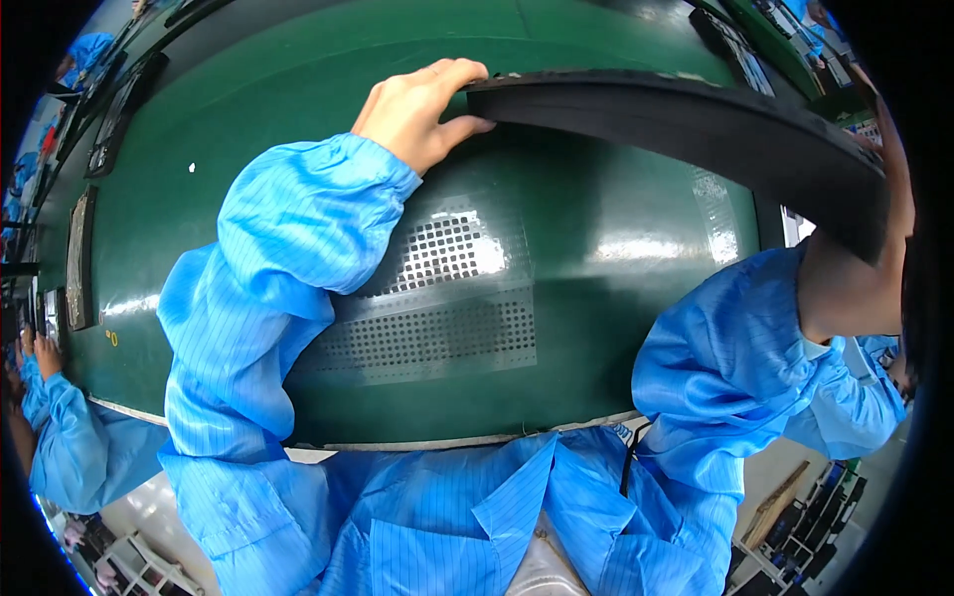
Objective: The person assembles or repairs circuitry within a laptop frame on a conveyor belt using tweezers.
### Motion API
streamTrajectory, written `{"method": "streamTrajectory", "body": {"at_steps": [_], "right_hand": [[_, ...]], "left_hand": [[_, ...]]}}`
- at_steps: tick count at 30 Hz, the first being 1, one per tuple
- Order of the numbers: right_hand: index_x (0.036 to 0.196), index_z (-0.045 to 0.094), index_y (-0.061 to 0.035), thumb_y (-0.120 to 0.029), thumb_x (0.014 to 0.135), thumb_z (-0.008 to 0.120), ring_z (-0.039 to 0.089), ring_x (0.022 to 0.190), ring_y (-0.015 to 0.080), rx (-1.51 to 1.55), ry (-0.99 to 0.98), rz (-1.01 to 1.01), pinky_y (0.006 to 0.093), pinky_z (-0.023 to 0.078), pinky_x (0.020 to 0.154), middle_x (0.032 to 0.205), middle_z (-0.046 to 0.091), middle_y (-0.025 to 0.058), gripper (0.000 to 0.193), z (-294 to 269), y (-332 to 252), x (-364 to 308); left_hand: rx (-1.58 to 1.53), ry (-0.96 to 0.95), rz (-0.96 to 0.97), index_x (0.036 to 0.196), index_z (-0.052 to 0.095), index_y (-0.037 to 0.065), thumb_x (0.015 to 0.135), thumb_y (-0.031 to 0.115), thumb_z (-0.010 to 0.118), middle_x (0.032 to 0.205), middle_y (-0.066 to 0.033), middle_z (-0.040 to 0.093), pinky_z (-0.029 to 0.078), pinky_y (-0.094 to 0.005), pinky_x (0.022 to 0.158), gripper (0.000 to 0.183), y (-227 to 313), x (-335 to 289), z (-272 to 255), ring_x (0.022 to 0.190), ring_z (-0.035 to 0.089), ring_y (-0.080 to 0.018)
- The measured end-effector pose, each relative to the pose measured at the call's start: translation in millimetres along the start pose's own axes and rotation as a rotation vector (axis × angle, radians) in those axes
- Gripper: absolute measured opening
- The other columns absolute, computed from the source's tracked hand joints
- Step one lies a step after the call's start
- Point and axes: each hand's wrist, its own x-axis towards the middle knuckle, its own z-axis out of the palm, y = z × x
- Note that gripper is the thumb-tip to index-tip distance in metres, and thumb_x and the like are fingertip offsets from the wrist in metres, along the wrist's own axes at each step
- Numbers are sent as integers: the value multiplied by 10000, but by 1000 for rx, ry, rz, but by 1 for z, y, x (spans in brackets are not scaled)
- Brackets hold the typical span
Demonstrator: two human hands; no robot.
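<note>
A long black panel (676, 129), slab-like with a broad flat side, is held up on edge above the green work surface (586, 387). My left hand (422, 109) pinches its left end, with the thumb below and the fingers on the upper edge. At the far right of the view, my right hand (894, 169) is wrapped round the panel's other end; most of its fingers are hidden. Below the panel, nearer to me, lies a perforated patch (427, 333) with rows of small holes and a shiny clear covering.
Another dark strip (81, 258) lies along the left side of the green surface. A dark panel (124, 114) rests beyond it. At the lower left a co-worker's blue sleeve (75, 437) reaches the table's edge. Black parts on a rack (810, 517) stand at lower right.
</note>
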Motion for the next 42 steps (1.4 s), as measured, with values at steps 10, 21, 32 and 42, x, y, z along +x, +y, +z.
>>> {"method": "streamTrajectory", "body": {"at_steps": [10, 21, 32, 42], "right_hand": [[972, 536, 35, -68, 735, 489, 551, 855, 241, 484, 276, 286, 321, 432, 791, 929, 565, 156, 262, 78, 120, -57], [1126, 415, 46, -148, 846, 350, 415, 1076, 272, 1772, -597, 990, 344, 264, 968, 1126, 441, 209, 346, 18, 162, -56], [750, 570, 61, -9, 662, 559, 562, 683, 185, 1168, -825, 1059, 270, 429, 668, 736, 595, 137, 113, -1, -31, -108], [748, 592, 58, 16, 695, 579, 547, 656, 120, 1267, -796, 1141, 209, 434, 608, 741, 602, 106, 70, 9, -22, -124]], "left_hand": [[-276, 536, 667, 905, 469, -3, 521, 35, 665, 746, -133, 493, 432, -320, 590, 433, 23, 35, -31, 689, 513, -280], [387, -83, 434, 894, 527, -40, 462, 16, 673, 892, -167, 554, 459, -349, 658, 459, 80, -41, -41, 750, 548, -299], [342, -1, 240, 932, 572, 37, 388, 72, 663, 981, -120, 493, 425, -457, 783, 552, 90, -75, 18, 914, 486, -294], [323, 5, 228, 927, 579, 44, 383, 67, 657, 987, -117, 494, 435, -444, 780, 550, 92, -70, 25, 912, 491, -295]]}}
